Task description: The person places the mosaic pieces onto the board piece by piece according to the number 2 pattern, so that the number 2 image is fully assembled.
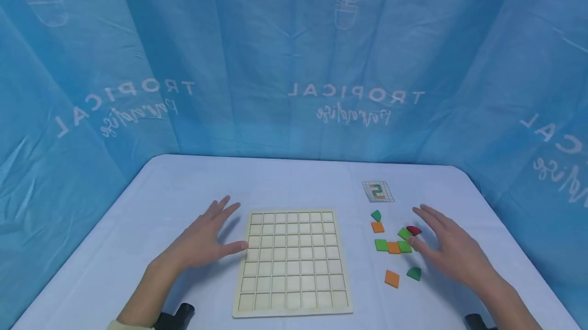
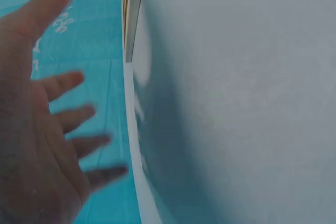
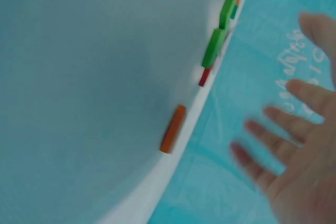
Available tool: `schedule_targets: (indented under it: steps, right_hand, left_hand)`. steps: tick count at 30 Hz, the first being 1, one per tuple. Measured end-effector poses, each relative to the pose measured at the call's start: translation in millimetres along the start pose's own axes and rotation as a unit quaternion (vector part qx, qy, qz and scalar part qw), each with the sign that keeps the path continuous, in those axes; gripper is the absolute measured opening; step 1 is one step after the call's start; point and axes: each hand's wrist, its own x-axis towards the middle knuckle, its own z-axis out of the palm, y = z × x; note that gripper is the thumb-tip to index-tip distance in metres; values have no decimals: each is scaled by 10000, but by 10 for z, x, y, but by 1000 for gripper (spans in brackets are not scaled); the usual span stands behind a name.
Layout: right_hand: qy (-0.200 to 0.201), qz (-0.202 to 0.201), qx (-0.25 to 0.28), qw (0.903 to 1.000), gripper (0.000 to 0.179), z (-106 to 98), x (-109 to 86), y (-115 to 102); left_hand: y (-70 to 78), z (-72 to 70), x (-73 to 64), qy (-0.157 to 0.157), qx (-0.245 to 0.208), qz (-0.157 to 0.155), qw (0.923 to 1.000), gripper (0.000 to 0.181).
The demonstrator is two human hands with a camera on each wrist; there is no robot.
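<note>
My left hand (image 1: 199, 240) hovers with spread fingers at the left edge of a pale gridded board (image 1: 294, 269); in the left wrist view nothing is in its palm. On the right, my right hand (image 1: 447, 246) hangs over the table, fingers apart and holding nothing. Its thumb overlaps loose pieces in the head view. These include a red piece (image 1: 414, 230), light green squares (image 1: 381, 245), orange squares (image 1: 392, 279) and dark green quarter-rounds (image 1: 414, 273). The right wrist view also shows an orange-brown piece (image 3: 173, 129) beyond the red one.
A small printed card (image 1: 378, 192) with a coloured pattern on a grid lies behind the pieces. White cloth (image 1: 275, 182) covers the table, and a blue curtain (image 1: 257, 65) hangs around its back and sides. Black devices (image 1: 176, 315) show near both wrists.
</note>
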Motion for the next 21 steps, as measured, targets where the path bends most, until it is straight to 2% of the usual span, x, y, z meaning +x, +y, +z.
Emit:
schedule_targets:
  steps: [4, 6, 12, 14, 21]
  right_hand:
    - [168, -76, 809, 9966, 50, 10, 15, -22]
    - [182, -154, 1038, 9943, 43, 20, 26, -31]
    - [-323, -190, 1322, 9905, 38, 82, 77, -78]
    - [-438, -196, 1298, 9904, 37, 96, 86, -97]
    - [-842, -76, 1323, 9876, 38, 120, 121, -170]
  left_hand:
    - [30, 23, 1, -67, -226, 91, 9997, 93]
    - [43, 35, 10, -176, -280, 103, 9994, 94]
    - [65, 72, -3, -1151, -342, 275, 9924, 114]
    - [75, 76, -3, -1366, -364, 273, 9896, 119]
    - [86, 91, 0, -1574, -292, 161, 9870, 126]
